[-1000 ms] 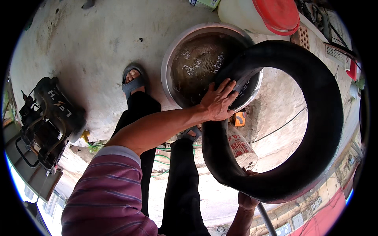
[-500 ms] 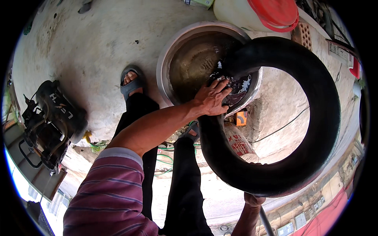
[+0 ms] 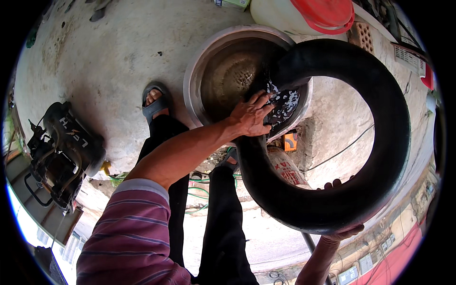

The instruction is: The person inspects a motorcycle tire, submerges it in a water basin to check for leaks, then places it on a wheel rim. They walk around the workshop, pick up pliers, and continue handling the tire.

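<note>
Our right hand (image 3: 340, 233) has moved right, so it grips a new bit of tube (image 3: 398, 123); our left hand (image 3: 251, 116) rests on it, fingers apart, over the bowl (image 3: 191, 90).

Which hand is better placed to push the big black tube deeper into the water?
Probably the left hand: it is on the black tube, at the water in the metal basin. The right hand holds the tube well outside the basin.

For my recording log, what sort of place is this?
Probably a tyre-repair spot: an inner tube dips into a metal basin of water, and what looks like an air compressor stands nearby.
</note>
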Action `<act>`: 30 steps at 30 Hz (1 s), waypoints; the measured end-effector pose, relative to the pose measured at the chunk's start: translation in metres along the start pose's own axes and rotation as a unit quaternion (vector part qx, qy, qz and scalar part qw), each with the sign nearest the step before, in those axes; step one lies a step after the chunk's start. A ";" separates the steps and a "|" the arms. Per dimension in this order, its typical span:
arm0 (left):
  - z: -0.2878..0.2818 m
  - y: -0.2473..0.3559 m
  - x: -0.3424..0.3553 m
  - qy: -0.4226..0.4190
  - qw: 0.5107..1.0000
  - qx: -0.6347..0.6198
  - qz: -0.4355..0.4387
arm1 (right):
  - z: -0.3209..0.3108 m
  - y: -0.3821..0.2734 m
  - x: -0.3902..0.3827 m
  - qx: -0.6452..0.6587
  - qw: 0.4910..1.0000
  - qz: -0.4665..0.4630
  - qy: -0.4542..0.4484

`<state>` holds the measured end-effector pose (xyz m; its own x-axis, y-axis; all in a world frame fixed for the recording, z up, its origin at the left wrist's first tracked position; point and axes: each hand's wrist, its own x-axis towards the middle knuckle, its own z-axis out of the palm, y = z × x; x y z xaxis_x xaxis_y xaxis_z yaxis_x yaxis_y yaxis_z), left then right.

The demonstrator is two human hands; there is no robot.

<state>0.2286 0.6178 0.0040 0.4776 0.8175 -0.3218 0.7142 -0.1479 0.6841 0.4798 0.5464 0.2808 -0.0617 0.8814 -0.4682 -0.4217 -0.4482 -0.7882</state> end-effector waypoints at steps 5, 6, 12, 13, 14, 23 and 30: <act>-0.004 0.003 -0.003 0.005 1.000 0.026 -0.003 | -0.007 -0.037 0.036 0.027 0.997 0.019 0.073; -0.004 0.003 -0.003 0.009 1.000 0.030 -0.001 | -0.003 -0.041 0.043 0.015 0.991 0.027 0.127; 0.003 -0.004 -0.005 0.027 0.999 -0.019 0.004 | -0.003 -0.057 0.068 0.033 0.993 0.059 0.093; 0.002 -0.003 -0.005 0.033 0.999 -0.023 0.013 | 0.001 -0.058 0.068 0.035 0.995 0.056 0.077; 0.000 -0.003 -0.005 0.038 0.999 -0.027 0.022 | -0.002 -0.059 0.062 0.023 0.995 0.052 0.087; -0.039 0.002 0.001 0.127 0.989 0.046 0.061 | 0.042 -0.040 -0.001 0.049 0.999 0.013 0.008; -0.075 -0.013 0.042 0.207 0.966 0.095 0.121 | 0.022 0.019 -0.061 -0.057 0.996 0.017 0.071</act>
<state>0.2013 0.6960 0.0307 0.4238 0.8934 0.1489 0.7077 -0.4292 0.5612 0.4556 0.4873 0.3027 0.0583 0.8387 -0.5414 -0.3151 -0.4992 -0.8072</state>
